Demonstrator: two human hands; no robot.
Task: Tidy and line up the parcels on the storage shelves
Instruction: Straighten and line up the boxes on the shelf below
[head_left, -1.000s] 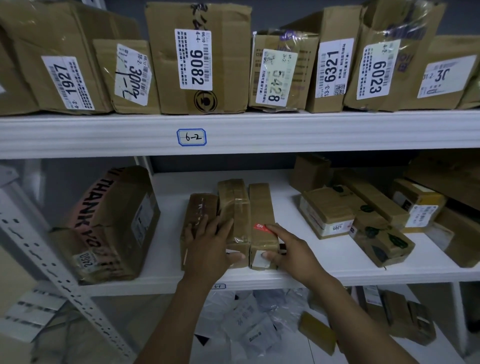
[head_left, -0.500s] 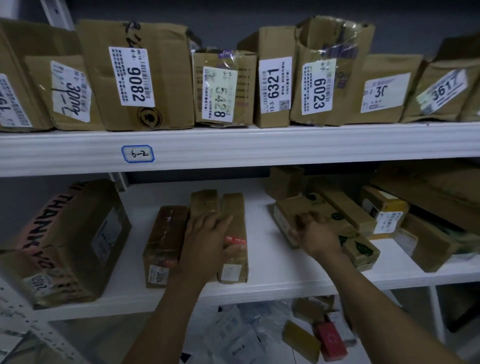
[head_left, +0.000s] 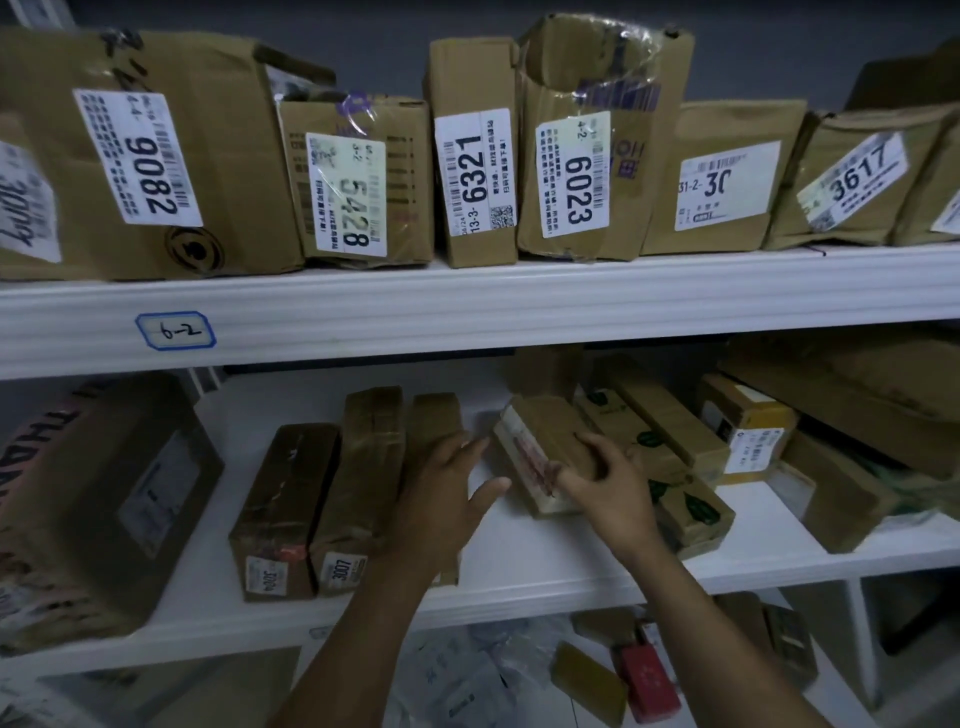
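The right hand (head_left: 610, 486) grasps a small flat parcel (head_left: 540, 423) at its near end, fingers curled over the top. The parcel sits tilted on the lower shelf (head_left: 545, 566), at 3 o'clock of the row of three parcels (head_left: 363, 467). The left hand (head_left: 444, 499) is released, fingers straight, over the row's rightmost box.

The parcel looks light and stiff. Its taped faces may be slick, so pinching across the narrow sides seems safest. The smooth white shelf should let it slide. The upper shelf (head_left: 519, 296) at 12 o'clock limits lifting, and leaf-printed boxes (head_left: 685, 509) crowd in at 3 o'clock.

Shelf tag (head_left: 175, 331) 6-2; parcel (head_left: 474, 78) 6321
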